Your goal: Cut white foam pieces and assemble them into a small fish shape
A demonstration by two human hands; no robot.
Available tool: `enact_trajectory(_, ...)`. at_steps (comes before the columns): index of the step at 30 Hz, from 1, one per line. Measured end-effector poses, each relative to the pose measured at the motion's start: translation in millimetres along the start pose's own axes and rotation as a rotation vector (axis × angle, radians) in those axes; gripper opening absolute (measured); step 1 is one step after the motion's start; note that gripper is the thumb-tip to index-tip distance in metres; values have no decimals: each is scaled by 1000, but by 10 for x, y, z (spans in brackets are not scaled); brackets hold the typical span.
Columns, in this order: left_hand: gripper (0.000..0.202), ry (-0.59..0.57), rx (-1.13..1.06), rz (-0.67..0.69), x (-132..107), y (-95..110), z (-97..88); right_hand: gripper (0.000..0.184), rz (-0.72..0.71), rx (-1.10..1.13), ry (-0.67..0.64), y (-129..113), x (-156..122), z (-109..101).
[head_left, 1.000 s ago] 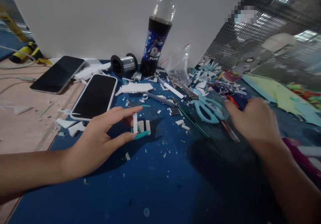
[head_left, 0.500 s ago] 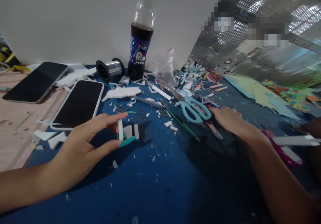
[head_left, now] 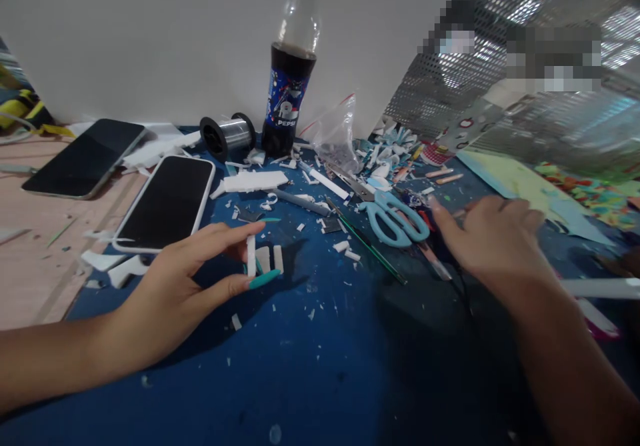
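Note:
My left hand rests on the blue mat. Its forefinger and thumb pinch a small upright white foam strip. Two more short white foam pieces stand just right of the strip. My right hand hovers low, right of the light blue scissors. Its fingers curl over a dark object with a thin black cord; what that object is stays hidden.
Two phones lie at left, face up: one white-edged, one dark. At the back stand a Pepsi bottle, a wire spool and a plastic bag. White scraps, a green stick and coloured paper litter the mat.
My right hand went down flat beside the scissors, then lifted and drew back to the right with fingers curled. The left hand kept its pinch on the foam strip.

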State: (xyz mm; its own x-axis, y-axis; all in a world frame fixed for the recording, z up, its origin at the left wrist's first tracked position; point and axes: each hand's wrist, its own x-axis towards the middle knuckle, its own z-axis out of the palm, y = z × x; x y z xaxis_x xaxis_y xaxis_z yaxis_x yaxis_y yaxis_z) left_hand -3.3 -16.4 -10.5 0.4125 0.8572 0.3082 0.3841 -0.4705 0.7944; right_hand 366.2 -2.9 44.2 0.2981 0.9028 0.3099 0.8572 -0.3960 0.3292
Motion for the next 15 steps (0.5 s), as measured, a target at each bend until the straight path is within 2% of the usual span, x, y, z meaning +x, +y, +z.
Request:
enact_trajectory(2, 49, -21, -44, -11, 4, 8, 1, 58, -54, 125, 2, -149, -78, -195)
enact_trajectory(4, 49, -42, -81, -6, 11, 17, -1, 52, -198, 312, -88, -339, -181, -385)
enact_trajectory(7, 46, -46, -108, 41, 9, 24, -11, 53, -473, 962, -385, -669, -318, -564)
enact_trajectory(10, 43, -43, -117, 62, -9, 33, -30, 49, -646, 1281, -583, -1001, -387, -590)
enact_trajectory(15, 42, -79, -168, 116, -7, 45, -51, 40, -661, 1665, -929, -1402, -442, -558)
